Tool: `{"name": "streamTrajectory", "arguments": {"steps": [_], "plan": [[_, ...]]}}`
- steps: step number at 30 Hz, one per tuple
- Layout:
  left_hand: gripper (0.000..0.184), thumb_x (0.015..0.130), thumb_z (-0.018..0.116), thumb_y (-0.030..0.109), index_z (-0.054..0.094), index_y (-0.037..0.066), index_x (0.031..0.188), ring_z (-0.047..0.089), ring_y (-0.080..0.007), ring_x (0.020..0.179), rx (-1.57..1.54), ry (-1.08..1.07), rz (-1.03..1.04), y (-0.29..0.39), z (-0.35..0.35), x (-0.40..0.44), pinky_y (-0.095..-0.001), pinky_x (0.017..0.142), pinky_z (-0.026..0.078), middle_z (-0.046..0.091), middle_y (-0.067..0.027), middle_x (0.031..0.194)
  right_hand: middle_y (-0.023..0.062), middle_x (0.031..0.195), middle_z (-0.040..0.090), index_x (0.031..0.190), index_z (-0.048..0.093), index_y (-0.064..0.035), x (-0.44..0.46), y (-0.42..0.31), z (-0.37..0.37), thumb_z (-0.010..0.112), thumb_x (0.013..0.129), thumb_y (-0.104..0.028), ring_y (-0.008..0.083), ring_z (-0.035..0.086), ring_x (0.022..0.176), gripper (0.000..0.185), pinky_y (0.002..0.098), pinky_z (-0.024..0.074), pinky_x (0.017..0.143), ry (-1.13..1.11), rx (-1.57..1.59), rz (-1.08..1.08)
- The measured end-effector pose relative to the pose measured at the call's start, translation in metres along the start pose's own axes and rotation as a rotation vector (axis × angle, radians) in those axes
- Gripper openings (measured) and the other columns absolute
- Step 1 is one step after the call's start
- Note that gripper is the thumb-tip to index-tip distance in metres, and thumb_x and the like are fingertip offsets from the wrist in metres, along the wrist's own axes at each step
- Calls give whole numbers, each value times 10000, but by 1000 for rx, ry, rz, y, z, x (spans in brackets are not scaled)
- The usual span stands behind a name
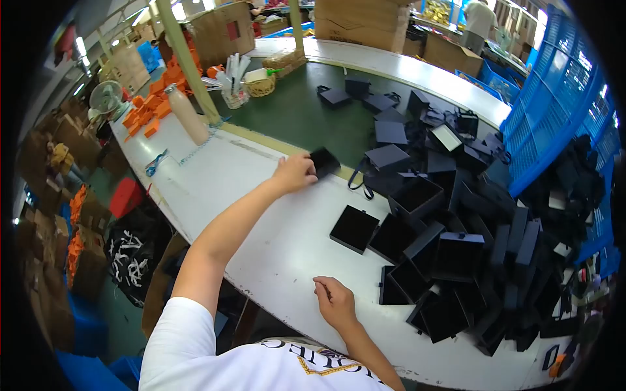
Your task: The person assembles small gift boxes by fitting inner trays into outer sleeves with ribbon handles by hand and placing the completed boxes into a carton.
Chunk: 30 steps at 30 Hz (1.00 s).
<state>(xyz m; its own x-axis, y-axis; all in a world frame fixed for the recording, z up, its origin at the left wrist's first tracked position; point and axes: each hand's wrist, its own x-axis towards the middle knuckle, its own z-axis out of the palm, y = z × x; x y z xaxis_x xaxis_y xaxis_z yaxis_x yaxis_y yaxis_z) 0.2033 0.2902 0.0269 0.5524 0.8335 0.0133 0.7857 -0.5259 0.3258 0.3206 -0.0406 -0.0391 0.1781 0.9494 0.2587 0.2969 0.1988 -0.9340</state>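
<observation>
My left hand [295, 174] is stretched forward over the white table [261, 225], its fingers closed on the edge of a small black box [324, 164] near the green mat. My right hand [336, 302] rests near the table's front edge with its fingers curled; whether anything is inside them cannot be made out. Right of my left hand, an open black box [354, 229] lies by itself, close to a large heap of black boxes [460, 257]. Some boxes in the heap have black ribbons.
Blue crates [554, 98] stand at the right. A bottle [187, 116], orange pieces [153, 101] and a fan [106, 98] are at the back left. A post [189, 62] rises by the mat [274, 114]. Another person [480, 25] stands in the far background.
</observation>
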Motion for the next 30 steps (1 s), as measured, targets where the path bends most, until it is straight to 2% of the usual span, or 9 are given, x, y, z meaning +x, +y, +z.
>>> {"name": "streamTrajectory", "arguments": {"steps": [1,3,4,7,9,11,19,22,30], "plan": [[380,798,820,365,704,126,1070,529,-330,1345,27,-135,-58,7,-5,0,-651,1057,362,588,-136,1414,135,867,730,1065,720,2,-2,5,2,651,973,-43,188,715,730,123,285,555,648,4,-26,-30],[779,824,815,402,450,185,1477,413,-380,1434,74,276,98,25,16,-6,-639,1108,335,434,-190,1538,134,872,734,1058,724,2,1,6,6,652,973,-46,178,719,723,121,280,558,645,-3,-32,-23],[802,828,814,376,425,186,1503,385,-391,1451,98,324,203,45,12,1,-620,1111,339,420,-206,1541,142,887,736,1046,725,-5,0,0,4,662,961,-46,208,727,730,113,304,567,659,-8,-22,22],[778,781,820,279,468,189,1470,424,-373,1436,87,275,476,109,14,29,-582,1071,395,443,-170,1540,147,892,741,1044,727,-2,-4,2,3,660,957,-41,220,737,731,117,315,578,662,-1,-11,102],[618,775,784,218,566,168,1350,585,-349,1235,41,71,278,144,29,60,-565,984,472,581,-135,1325,144,882,742,1052,727,9,3,4,6,648,965,-36,201,737,732,126,302,580,654,-16,12,112],[424,804,742,173,610,110,1202,649,-321,1086,91,226,348,148,53,82,-467,854,566,633,-124,1106,140,873,742,1059,726,21,0,1,2,635,974,-32,181,736,739,136,289,579,650,-7,25,161],[358,807,711,60,624,41,1154,734,-372,941,82,230,248,120,53,78,-451,776,595,679,-172,1092,117,815,732,1061,726,22,0,6,6,625,986,-46,158,716,722,143,275,564,650,-22,8,163],[172,882,672,167,655,39,997,714,-392,927,-14,322,221,114,68,89,-491,782,576,703,-189,961,109,794,724,1067,724,20,-3,5,3,622,989,-50,147,696,697,147,270,553,638,-10,21,162],[277,958,619,286,701,22,935,681,-430,855,-451,549,288,116,-34,23,-492,768,528,704,-219,851,97,910,714,1150,682,27,-2,9,3,614,991,-51,115,644,733,189,247,512,642,-35,70,224]]}}
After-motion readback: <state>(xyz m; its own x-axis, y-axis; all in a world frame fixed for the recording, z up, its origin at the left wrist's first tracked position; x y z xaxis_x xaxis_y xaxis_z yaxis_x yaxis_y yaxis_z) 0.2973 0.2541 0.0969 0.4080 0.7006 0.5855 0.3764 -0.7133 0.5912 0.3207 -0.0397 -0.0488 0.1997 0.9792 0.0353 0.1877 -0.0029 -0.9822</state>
